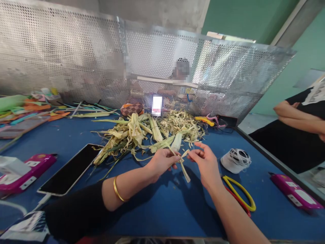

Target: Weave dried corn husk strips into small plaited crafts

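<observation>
My left hand is closed on a pale strip of corn husk, whose flat end hangs below the fingers toward the blue table. Close on its right, my right hand pinches a short side piece of the same husk work between thumb and fingers. Just beyond both hands lies a broad pale green husk. Behind it spreads a heap of dried corn husks, and a mound of shredded husk bits lies farther back.
At right are a spool of white string, a tool with yellow and red handles and a purple power strip. A tablet lies left. A perforated metal screen closes the back; a person stands right.
</observation>
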The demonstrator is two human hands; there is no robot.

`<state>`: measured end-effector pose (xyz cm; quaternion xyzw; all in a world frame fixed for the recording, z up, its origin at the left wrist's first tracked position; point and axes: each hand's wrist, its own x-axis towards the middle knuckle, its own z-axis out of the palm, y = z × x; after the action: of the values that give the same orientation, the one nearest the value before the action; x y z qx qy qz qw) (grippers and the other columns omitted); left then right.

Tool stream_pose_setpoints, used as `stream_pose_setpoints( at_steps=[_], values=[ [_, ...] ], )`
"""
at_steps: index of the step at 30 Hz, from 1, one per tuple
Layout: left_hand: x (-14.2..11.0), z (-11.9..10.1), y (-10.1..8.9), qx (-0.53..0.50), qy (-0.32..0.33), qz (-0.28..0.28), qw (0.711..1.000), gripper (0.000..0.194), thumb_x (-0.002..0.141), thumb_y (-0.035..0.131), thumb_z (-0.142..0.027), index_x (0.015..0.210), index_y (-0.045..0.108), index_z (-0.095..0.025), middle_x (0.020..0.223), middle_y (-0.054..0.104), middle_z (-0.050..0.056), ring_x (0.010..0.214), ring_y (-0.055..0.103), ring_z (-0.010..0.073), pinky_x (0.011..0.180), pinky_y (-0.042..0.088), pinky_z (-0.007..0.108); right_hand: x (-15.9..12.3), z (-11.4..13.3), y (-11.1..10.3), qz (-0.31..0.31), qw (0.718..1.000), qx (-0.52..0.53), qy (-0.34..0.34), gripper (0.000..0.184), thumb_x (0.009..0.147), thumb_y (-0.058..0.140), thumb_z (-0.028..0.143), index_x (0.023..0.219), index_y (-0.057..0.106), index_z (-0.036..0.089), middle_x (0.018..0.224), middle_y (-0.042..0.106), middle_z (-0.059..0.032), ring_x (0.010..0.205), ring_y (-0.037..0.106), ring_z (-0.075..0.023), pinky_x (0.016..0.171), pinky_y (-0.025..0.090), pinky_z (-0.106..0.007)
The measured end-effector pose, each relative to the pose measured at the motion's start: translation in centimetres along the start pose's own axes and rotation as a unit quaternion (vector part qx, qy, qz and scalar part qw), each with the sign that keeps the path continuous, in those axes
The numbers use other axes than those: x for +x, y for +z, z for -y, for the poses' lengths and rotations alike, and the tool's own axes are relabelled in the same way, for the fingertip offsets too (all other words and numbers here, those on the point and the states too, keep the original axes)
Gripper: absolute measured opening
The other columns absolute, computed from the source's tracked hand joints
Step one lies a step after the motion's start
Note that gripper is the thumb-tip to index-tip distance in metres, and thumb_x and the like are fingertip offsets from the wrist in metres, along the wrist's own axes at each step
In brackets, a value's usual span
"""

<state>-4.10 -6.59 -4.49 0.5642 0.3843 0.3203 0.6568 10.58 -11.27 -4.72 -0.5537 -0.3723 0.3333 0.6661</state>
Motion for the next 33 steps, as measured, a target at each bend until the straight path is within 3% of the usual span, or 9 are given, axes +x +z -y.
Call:
stream_pose_setpoints(
  at_steps=[4,8,11,16,21,29,33],
  values=[
    [0.2,0.1,-0.1,0.01,0.001,-0.018,1.0,0.021,0.066,0.071,-0.033,0.071,0.061,-0.015,0.058,0.056,-0.002,0.049,0.05,0.0088,0.045,0.032,0.021,-0.1,0.1,-0.1,0.052,0.996,0.012,0.078,0.039,0.059,0.076,0.044,0.086,0.065,0.019,0.069,0.063,0.0005,0.063,0.059,-0.0159,0.06,0.044,-0.029],
    [0.0,0.2,-0.1,0.045,-0.005,0.002,0.999,0.022,0.068,0.069,-0.036,0.071,0.065,-0.014,0.056,0.057,-0.001,0.05,0.047,0.0089,0.047,0.031,0.021,-0.7,0.1,0.3,0.109,0.991,-0.048,0.06,0.024,0.061,0.074,0.039,0.071,0.066,0.019,0.059,0.059,0.0023,0.059,0.053,-0.0141,0.057,0.041,-0.027],
    [-0.2,0.2,-0.1,0.054,-0.005,0.024,0.998,0.023,0.067,0.069,-0.037,0.073,0.069,-0.015,0.061,0.061,0.001,0.051,0.047,0.0088,0.049,0.032,0.022,-0.8,-0.1,0.5,0.094,0.993,-0.064,0.033,0.018,0.064,0.071,0.036,0.064,0.064,0.019,0.053,0.058,0.0031,0.056,0.052,-0.0133,0.057,0.04,-0.026],
    [-0.3,0.2,0.0,0.053,0.013,0.008,0.998,0.021,0.064,0.071,-0.033,0.069,0.072,-0.013,0.065,0.066,0.003,0.054,0.045,0.0091,0.054,0.036,0.023,-0.9,-0.2,0.6,0.09,0.993,-0.063,0.032,0.017,0.064,0.07,0.035,0.066,0.067,0.019,0.057,0.062,0.0019,0.058,0.054,-0.0139,0.057,0.04,-0.026],
    [-0.1,0.3,-0.1,0.046,0.024,0.026,0.998,0.021,0.062,0.071,-0.034,0.067,0.072,-0.014,0.063,0.064,0.001,0.056,0.045,0.0093,0.056,0.038,0.023,-1.0,-0.5,0.6,0.061,0.996,-0.049,0.046,0.016,0.061,0.071,0.033,0.065,0.067,0.018,0.056,0.062,0.0024,0.054,0.052,-0.0122,0.056,0.04,-0.026],
    [-0.4,-0.2,0.1,0.011,-0.04,-0.019,0.999,0.028,0.057,0.076,-0.038,0.068,0.068,-0.014,0.066,0.062,0.0,0.053,0.044,0.0068,0.055,0.035,0.023,-1.5,-0.6,1.0,0.047,0.999,-0.011,0.021,0.016,0.064,0.071,0.034,0.069,0.067,0.02,0.056,0.06,0.0038,0.057,0.053,-0.0124,0.059,0.041,-0.025],
    [-0.5,-0.5,0.1,0.016,-0.001,-0.024,1.0,0.026,0.056,0.075,-0.038,0.062,0.066,-0.014,0.056,0.056,-0.003,0.052,0.042,0.0076,0.055,0.035,0.024,-1.5,-0.5,0.8,0.07,0.997,-0.024,0.03,0.02,0.065,0.071,0.038,0.068,0.067,0.018,0.057,0.06,0.0028,0.056,0.052,-0.0123,0.058,0.04,-0.025]
  ],
)
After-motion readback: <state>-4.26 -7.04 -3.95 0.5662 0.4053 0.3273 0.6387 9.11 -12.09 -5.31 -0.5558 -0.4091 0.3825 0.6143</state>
